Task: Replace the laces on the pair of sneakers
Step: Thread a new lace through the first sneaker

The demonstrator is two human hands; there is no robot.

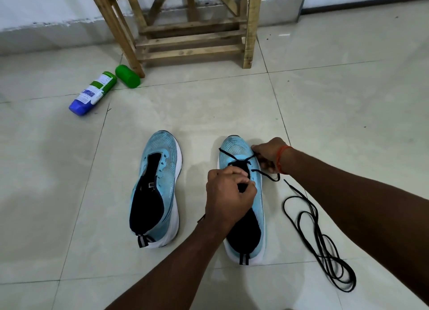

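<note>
Under the curled fingers of the left hand (228,191), whose hold cannot be told, lies the sneaker (234,146) with its black lace (241,158) crossed at the toe end, one end pinched by the right hand (267,155), so lacing seems early and next needs threading the following eyelet.

The left light blue sneaker (162,170) and the right light blue sneaker (234,147) are matt knitted mesh over smooth white soles, the threaded black lace (240,159) and loose black lace (326,246) matt woven cloth, the pale floor tiles (325,101) glossy, the far wooden frame (192,40) rough, the green bottle (92,93) shiny plastic.
</note>
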